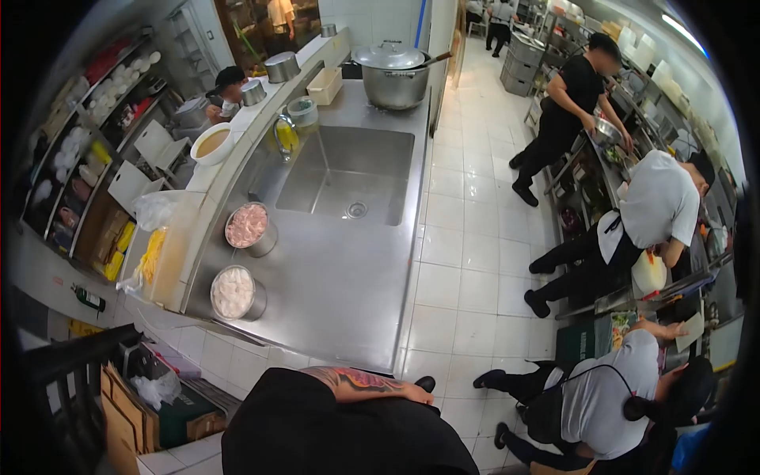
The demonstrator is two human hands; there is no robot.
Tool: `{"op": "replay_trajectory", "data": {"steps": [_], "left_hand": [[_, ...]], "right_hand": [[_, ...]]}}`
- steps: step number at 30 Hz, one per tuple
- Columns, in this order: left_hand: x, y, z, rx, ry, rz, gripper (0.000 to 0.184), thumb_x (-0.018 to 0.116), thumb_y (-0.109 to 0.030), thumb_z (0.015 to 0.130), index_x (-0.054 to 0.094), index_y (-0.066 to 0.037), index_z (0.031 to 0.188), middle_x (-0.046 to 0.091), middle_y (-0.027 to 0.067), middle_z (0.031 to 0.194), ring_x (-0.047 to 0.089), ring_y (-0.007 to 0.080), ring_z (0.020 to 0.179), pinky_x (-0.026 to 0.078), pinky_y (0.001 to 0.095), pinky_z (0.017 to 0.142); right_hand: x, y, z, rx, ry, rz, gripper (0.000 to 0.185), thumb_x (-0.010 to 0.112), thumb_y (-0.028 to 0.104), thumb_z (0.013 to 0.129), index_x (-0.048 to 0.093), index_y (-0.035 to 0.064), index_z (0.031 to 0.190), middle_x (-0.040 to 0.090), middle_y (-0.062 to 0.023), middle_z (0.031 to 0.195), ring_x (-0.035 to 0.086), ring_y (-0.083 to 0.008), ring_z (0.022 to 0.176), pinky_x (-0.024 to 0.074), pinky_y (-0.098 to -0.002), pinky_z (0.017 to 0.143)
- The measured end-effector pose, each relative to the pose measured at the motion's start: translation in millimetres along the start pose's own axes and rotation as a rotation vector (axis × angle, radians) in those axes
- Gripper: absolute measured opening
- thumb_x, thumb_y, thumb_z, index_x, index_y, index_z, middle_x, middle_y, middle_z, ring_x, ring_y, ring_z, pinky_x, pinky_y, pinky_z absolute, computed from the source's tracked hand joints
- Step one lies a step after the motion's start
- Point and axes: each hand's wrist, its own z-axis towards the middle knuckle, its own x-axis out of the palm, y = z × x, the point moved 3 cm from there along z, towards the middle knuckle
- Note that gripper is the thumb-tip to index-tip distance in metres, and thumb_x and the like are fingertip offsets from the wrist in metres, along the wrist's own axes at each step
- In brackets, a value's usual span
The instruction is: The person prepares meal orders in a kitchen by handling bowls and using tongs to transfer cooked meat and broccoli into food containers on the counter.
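My left forearm, tattooed, lies across the front of my black shirt, and my left hand (418, 393) rests at the right end of it. Its fingers are too small and turned away to make out. My right hand is out of sight. Just past my arm is the near edge of a stainless steel counter (340, 293). On its left side stand two round metal containers, one with pale whitish contents (233, 294) and one with pink, meat-like contents (247, 226). Farther off, a thin stream of water falls from the faucet (282, 131) into the sink (348, 178).
A large lidded pot (396, 85) stands at the counter's far end beside a cream bin (324, 85). A white bowl of brown liquid (212, 146) sits on the left ledge. Co-workers (653, 198) stand along the right-hand worktable, across the tiled aisle (459, 237). Cardboard (123, 412) is at lower left.
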Motion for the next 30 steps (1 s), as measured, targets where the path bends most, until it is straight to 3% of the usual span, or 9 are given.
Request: {"op": "replay_trajectory", "data": {"steps": [2,8,11,13,16,22,23,26,30], "left_hand": [[-20.2,-28.1,-1.1,0.043,-0.190,-0.123,0.048,0.066,-0.038,0.087,0.062,-0.001,0.117,0.068,0.0196,0.115,0.064,0.0276,0.110,0.048,0.0419,0.089],[-41.9,-36.7,20.7,0.017,-0.200,-0.170,0.044,0.058,-0.030,0.095,0.061,-0.001,0.128,0.067,0.0159,0.124,0.062,0.0262,0.115,0.047,0.0389,0.097],[-51.3,-46.0,19.6,-0.002,-0.314,-0.289,0.044,0.055,-0.036,0.097,0.063,-0.005,0.127,0.068,0.0141,0.124,0.062,0.0274,0.116,0.047,0.0389,0.097],[-59.4,-44.1,28.0,-0.042,-0.462,-0.118,0.046,0.054,-0.043,0.099,0.065,-0.007,0.126,0.069,0.0138,0.121,0.064,0.0301,0.114,0.048,0.0398,0.096],[-75.7,-47.8,28.3,-0.132,-0.524,-0.061,0.049,0.053,-0.047,0.099,0.068,-0.007,0.122,0.071,0.0145,0.116,0.066,0.0332,0.109,0.050,0.0409,0.092],[-124.8,-38.8,40.9,-0.031,-0.521,-0.011,0.043,0.053,-0.041,0.100,0.069,-0.004,0.113,0.073,0.0137,0.105,0.067,0.0348,0.100,0.051,0.0409,0.088],[-140.0,-41.0,41.1,0.038,-0.564,0.039,0.034,0.054,-0.032,0.100,0.070,-0.003,0.108,0.074,0.0132,0.101,0.071,0.0314,0.092,0.053,0.0398,0.082],[-195.5,-52.0,28.3,0.243,-0.763,-0.171,0.026,0.058,-0.027,0.098,0.070,-0.004,0.103,0.073,0.0106,0.085,0.071,0.0224,0.076,0.054,0.0358,0.070],[-291.1,-101.2,-2.1,0.182,-0.887,-0.488,0.023,0.054,-0.025,0.101,0.066,-0.005,0.099,0.064,0.0033,0.071,0.060,0.0119,0.058,0.049,0.0299,0.055]], "right_hand": [[-34.1,4.2,6.5,-0.044,0.020,-0.052,0.048,0.049,0.040,0.104,0.066,-0.0008,0.123,0.070,-0.0088,0.111,0.064,-0.0179,0.100,0.0483,-0.0303,0.092],[-108.0,18.8,23.4,-0.174,0.080,-0.182,0.045,0.047,0.036,0.105,0.065,-0.0010,0.123,0.071,-0.0093,0.111,0.064,-0.0189,0.100,0.0481,-0.0301,0.093],[-131.2,32.9,31.0,-0.243,0.095,-0.222,0.043,0.047,0.034,0.106,0.065,-0.0010,0.123,0.071,-0.0096,0.112,0.065,-0.0194,0.101,0.0480,-0.0300,0.093],[-140.4,47.1,37.1,-0.268,0.108,-0.248,0.042,0.046,0.033,0.106,0.065,-0.0010,0.123,0.071,-0.0098,0.112,0.065,-0.0197,0.101,0.0480,-0.0299,0.094],[-141.2,104.5,30.2,-0.153,0.215,-0.333,0.040,0.047,0.032,0.106,0.067,0.0000,0.122,0.070,-0.0104,0.111,0.065,-0.0239,0.103,0.0484,-0.0325,0.094],[-164.0,143.1,41.7,-0.088,0.171,-0.299,0.042,0.048,0.035,0.105,0.068,0.0004,0.119,0.070,-0.0096,0.107,0.065,-0.0230,0.099,0.0491,-0.0325,0.092],[-171.3,151.0,50.5,-0.078,0.153,-0.292,0.042,0.048,0.035,0.105,0.068,0.0004,0.118,0.070,-0.0094,0.106,0.065,-0.0228,0.099,0.0493,-0.0325,0.091],[-193.8,182.2,74.4,-0.047,0.088,-0.258,0.043,0.049,0.037,0.104,0.068,0.0006,0.116,0.070,-0.0089,0.104,0.066,-0.0222,0.096,0.0497,-0.0326,0.090],[-214.7,224.1,100.7,-0.011,0.020,-0.202,0.045,0.050,0.040,0.103,0.069,0.0009,0.114,0.071,-0.0083,0.101,0.066,-0.0215,0.093,0.0503,-0.0326,0.088]]}}
